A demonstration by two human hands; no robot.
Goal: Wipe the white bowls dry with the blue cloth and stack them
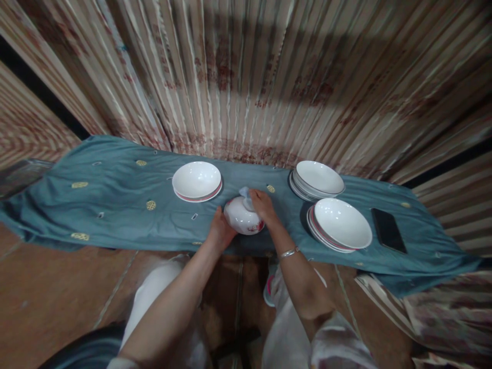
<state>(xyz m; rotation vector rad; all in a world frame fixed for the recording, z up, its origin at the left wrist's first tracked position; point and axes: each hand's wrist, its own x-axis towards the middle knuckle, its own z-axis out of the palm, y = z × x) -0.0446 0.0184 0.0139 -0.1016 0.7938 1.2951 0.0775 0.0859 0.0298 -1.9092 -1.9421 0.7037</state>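
A white bowl (243,219) with a red floral pattern is held over the front part of the cloth-covered table, its rounded outside and foot facing up. My left hand (223,229) grips its left edge, with the fingers partly hidden under it. My right hand (262,204) is closed on a small pale blue cloth (245,191) and presses it against the bowl's foot. To the left stands a short stack of white bowls (197,179) with a red rim line.
Two more stacks stand on the right: white bowls (320,178) at the back and white bowls (343,223) nearer me. A black phone (388,230) lies beyond them. The green tablecloth (119,205) hangs over the front edge; a pleated curtain (238,77) rises behind.
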